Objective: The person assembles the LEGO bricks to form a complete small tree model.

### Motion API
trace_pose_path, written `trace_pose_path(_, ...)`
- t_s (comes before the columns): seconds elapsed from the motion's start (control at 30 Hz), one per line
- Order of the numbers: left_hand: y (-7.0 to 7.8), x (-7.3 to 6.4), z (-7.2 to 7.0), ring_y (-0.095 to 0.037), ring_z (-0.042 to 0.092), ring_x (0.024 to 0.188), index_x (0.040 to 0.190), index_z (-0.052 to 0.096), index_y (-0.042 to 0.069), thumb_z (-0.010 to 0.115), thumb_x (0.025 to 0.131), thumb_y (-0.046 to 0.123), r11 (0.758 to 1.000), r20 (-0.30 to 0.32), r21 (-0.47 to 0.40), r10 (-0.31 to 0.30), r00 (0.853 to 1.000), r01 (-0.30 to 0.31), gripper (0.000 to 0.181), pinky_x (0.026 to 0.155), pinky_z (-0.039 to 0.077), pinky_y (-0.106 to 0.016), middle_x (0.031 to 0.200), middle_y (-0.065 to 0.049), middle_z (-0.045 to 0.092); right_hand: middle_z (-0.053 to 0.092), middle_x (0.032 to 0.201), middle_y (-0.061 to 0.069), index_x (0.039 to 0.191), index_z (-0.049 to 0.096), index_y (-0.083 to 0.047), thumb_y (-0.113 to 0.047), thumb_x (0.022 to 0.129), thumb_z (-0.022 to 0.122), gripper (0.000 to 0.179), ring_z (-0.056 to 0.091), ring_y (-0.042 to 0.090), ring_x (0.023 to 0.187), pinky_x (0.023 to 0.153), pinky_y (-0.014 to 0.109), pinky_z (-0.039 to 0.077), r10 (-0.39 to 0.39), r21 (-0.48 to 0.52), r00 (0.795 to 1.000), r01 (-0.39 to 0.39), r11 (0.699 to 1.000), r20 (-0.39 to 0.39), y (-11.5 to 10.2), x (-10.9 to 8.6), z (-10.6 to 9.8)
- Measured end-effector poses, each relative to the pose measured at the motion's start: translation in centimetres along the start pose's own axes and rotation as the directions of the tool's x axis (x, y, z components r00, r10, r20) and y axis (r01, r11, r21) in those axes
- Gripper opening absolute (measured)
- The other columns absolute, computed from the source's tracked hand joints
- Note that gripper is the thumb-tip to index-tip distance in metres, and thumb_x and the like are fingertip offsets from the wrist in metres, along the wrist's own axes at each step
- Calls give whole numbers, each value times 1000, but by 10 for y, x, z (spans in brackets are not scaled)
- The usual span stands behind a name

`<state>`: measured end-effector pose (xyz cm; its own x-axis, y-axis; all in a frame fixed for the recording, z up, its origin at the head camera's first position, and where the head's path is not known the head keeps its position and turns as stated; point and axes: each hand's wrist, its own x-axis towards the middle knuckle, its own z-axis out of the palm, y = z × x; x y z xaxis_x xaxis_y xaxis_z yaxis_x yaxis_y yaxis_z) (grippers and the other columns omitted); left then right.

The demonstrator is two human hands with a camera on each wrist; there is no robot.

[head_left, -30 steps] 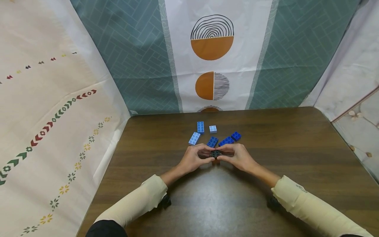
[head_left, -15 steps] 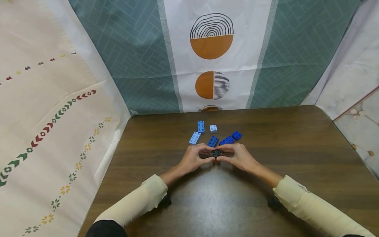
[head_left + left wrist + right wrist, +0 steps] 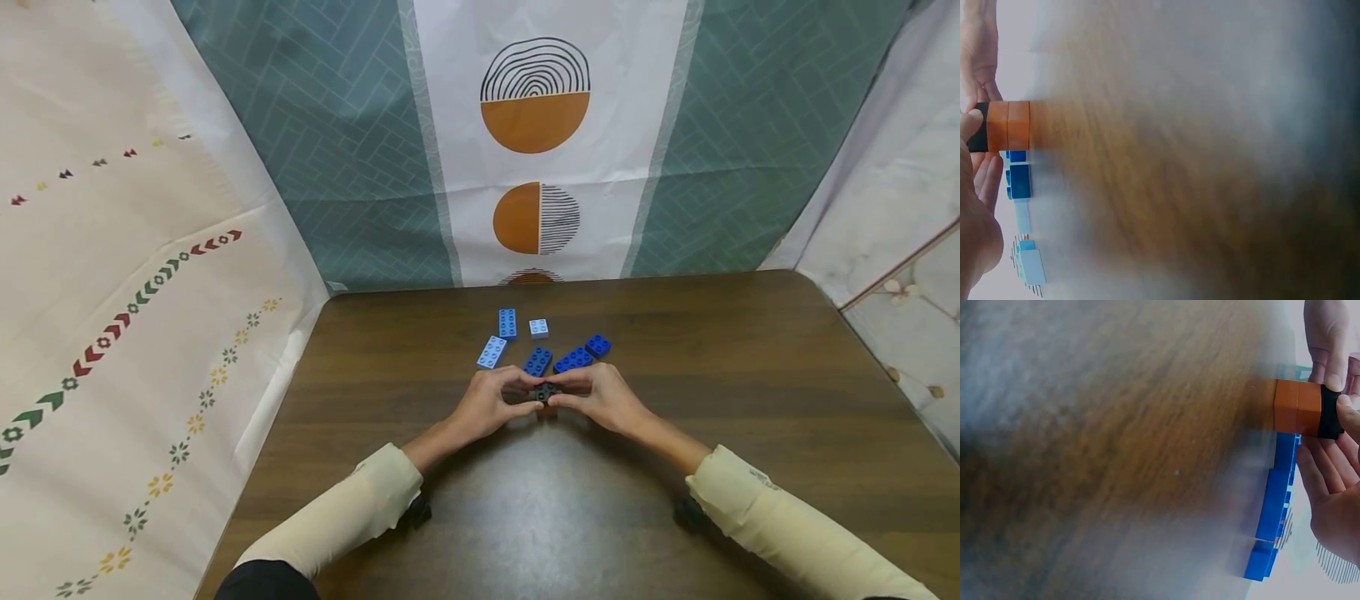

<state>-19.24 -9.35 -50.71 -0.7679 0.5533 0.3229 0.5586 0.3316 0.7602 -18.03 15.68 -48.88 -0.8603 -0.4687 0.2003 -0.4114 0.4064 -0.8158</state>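
Both hands, left hand (image 3: 491, 404) and right hand (image 3: 600, 398), pinch the black brick (image 3: 546, 390) atop the orange stack (image 3: 1009, 126), seemingly mid-press; seating it likely needs a firm, even downward squeeze.

Six loose plastic bricks lie on the brown wooden desk (image 3: 750, 400). Three are dark blue plastic bricks: one (image 3: 537, 361), two (image 3: 573, 359), three (image 3: 597, 345). Two are light blue plastic bricks: one (image 3: 491, 352), two (image 3: 538, 327). One is a middle-blue long plastic brick (image 3: 507, 322). One small stack has one black plastic brick (image 3: 545, 390) on top of two orange plastic bricks (image 3: 1009, 126). Two hands hold it: the left hand (image 3: 491, 403) and the right hand (image 3: 602, 399).
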Motion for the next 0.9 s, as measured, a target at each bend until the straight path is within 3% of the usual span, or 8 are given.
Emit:
trace_pose_path(0.37, 3, -2, 0, -14, 76, 101, 121, 76, 8, 87, 91, 14, 997, 5, 70, 33, 999, -33, 33, 87, 60, -24, 116, -4, 76, 79, 114, 13, 122, 79, -2, -13, 91, 85, 34, 77, 26, 104, 86, 37, 62, -8, 11, 1000, 8, 1000, -4, 1, 0, 2)
trace_pose_path(0.7, 12, 1, -2, -14, 75, 102, 123, 70, 8, 86, 93, 19, 957, 70, 282, 51, 996, -69, 35, 86, 59, -21, 119, -5, 74, 78, 117, 10, 125, 79, -6, -14, 92, 85, 34, 77, 25, 106, 88, 38, 62, 5, 36, 1000, -6, 999, 26, -2, 0, -1)
trace_pose_path(0.9, 14, 2, -7, -16, 76, 104, 125, 69, 8, 84, 95, 22, 957, 97, 280, 45, 994, -71, 37, 87, 60, -24, 122, -6, 74, 78, 117, 11, 125, 78, -5, -15, 92, 85, 35, 76, 26, 107, 89, 39, 62, 26, 41, 999, -27, 999, 35, -2, 0, 0)
